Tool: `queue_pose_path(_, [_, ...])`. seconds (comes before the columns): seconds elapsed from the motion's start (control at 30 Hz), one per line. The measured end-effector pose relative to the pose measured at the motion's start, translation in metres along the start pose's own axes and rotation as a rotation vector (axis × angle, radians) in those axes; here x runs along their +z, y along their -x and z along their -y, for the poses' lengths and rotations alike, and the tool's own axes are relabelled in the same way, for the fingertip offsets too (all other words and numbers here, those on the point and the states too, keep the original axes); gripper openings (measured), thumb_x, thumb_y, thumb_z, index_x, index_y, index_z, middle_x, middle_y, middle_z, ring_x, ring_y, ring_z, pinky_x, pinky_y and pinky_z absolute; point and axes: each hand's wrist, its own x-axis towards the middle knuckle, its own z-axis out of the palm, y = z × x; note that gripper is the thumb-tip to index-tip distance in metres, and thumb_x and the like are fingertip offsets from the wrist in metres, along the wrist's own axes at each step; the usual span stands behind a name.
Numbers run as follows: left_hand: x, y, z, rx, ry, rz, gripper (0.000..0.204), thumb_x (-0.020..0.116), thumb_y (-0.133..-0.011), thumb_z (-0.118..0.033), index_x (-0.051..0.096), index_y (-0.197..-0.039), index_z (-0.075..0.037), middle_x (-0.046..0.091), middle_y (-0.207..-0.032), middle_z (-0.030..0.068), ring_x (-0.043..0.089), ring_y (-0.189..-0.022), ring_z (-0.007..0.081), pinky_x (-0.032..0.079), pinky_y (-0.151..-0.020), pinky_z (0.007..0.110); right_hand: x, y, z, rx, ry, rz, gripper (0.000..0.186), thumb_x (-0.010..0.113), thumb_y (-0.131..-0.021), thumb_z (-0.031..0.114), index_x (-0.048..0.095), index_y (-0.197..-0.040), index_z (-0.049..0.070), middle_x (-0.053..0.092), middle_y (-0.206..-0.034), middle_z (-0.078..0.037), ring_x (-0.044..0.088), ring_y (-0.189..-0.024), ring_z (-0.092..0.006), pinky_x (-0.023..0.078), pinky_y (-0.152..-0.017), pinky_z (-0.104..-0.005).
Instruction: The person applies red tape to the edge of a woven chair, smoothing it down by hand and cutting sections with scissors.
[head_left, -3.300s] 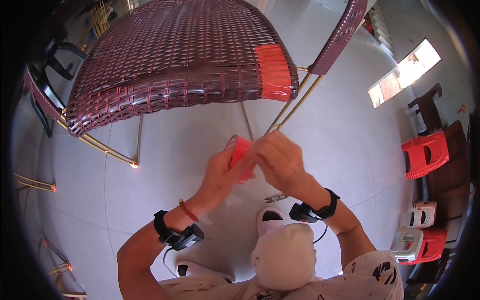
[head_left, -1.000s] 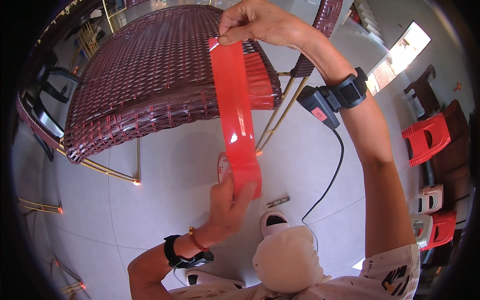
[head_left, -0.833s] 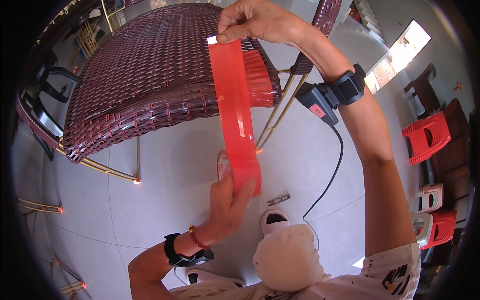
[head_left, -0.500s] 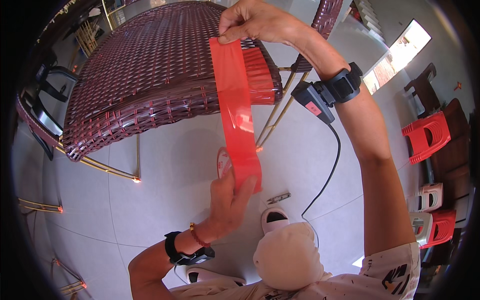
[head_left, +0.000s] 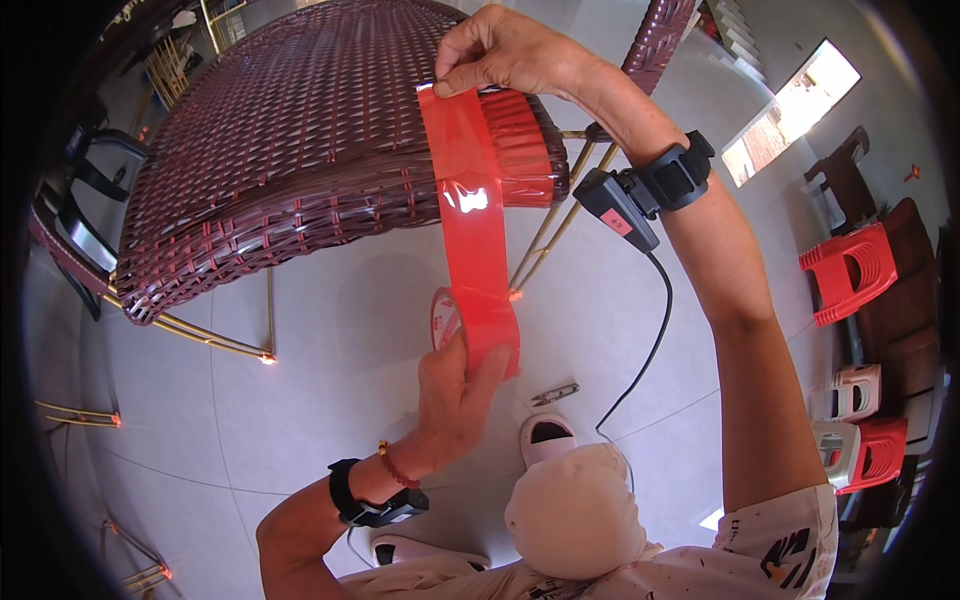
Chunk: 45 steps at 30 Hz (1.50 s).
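A dark brown woven chair piece (head_left: pixel 290 130) on thin gold legs fills the upper left. My right hand (head_left: pixel 515 50) pinches the end of a red tape strip (head_left: pixel 478 250) between thumb and fingers, over the top of the woven surface. The strip runs down across the rounded front edge, where a bright glare shows. Below it, my left hand (head_left: pixel 450 400) is closed on the tape roll (head_left: pixel 443 318), part of which the fingers and strip hide. Another piece of red tape (head_left: pixel 525 150) covers the corner just right of the strip.
A small metal snipping tool (head_left: pixel 555 394) lies on the pale tiled floor near my slipper (head_left: pixel 548 438). A black cable (head_left: pixel 655 350) hangs from the device on my right wrist. Red stools (head_left: pixel 850 270) and pale ones stand at the right. Other gold legs show at left.
The tape strip has come down closer against the woven edge, its glare shifting up to the bend. My right hand has lowered slightly with the end; the left barely moves.
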Motion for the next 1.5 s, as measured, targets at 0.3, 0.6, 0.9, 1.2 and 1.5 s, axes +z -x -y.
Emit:
queue_pose_path(0.3, [-0.001, -0.002, 0.001, 0.008, 0.036, 0.000, 0.019, 0.046, -0.092, -0.011, 0.051, -0.099, 0.006, 0.057, -0.084, 0.0065, 0.055, -0.072, 0.0103, 0.054, -0.071, 0.031, 0.005, 0.009, 0.006, -0.002, 0.055, -0.077, 0.017, 0.076, -0.070, 0.019, 0.071, -0.082, 0.007, 0.065, -0.071, -0.005, 0.058, -0.067, -0.0147, 0.047, -0.065, -0.0289])
queue_pose_path(0.6, [-0.001, -0.003, 0.002, -0.007, 0.031, -0.004, 0.019, 0.046, -0.092, -0.011, 0.051, -0.099, 0.006, 0.057, -0.082, 0.0064, 0.055, -0.072, 0.0103, 0.054, -0.071, 0.031, 0.008, 0.015, 0.001, -0.110, 0.119, -0.224, 0.018, 0.079, -0.065, 0.016, 0.070, -0.078, 0.006, 0.061, -0.079, -0.005, 0.058, -0.076, -0.0183, 0.047, -0.072, -0.0312])
queue_pose_path(0.9, [0.000, -0.008, 0.006, 0.012, -0.011, -0.002, 0.020, 0.046, -0.092, -0.011, 0.051, -0.099, 0.007, 0.058, -0.083, 0.0078, 0.056, -0.072, 0.0115, 0.054, -0.071, 0.031, 0.005, 0.018, 0.006, 0.103, 0.183, -0.229, 0.020, 0.080, -0.064, 0.017, 0.070, -0.074, 0.004, 0.064, -0.075, -0.007, 0.059, -0.066, -0.0194, 0.048, -0.066, -0.0307])
queue_pose_path(1.2, [0.000, -0.009, 0.000, -0.019, 0.049, -0.019, 0.020, 0.046, -0.092, -0.013, 0.052, -0.099, 0.006, 0.058, -0.084, 0.0072, 0.056, -0.074, 0.0110, 0.053, -0.071, 0.029, 0.001, 0.040, 0.020, -0.006, 0.198, -0.450, 0.015, 0.063, -0.083, 0.013, 0.067, -0.093, 0.002, 0.067, -0.083, -0.013, 0.064, -0.070, -0.0204, 0.049, -0.066, -0.0310])
queue_pose_path(1.5, [-0.003, -0.005, 0.006, -0.028, 0.036, -0.020, 0.019, 0.047, -0.092, -0.012, 0.052, -0.099, 0.005, 0.058, -0.082, 0.0065, 0.056, -0.071, 0.0102, 0.053, -0.069, 0.029, 0.025, 0.099, 0.029, -0.062, 0.406, -0.025, 0.060, 0.032, -0.094, 0.049, 0.044, -0.131, 0.004, 0.039, -0.139, -0.012, 0.027, -0.133, -0.0248, 0.013, -0.112, -0.0418])
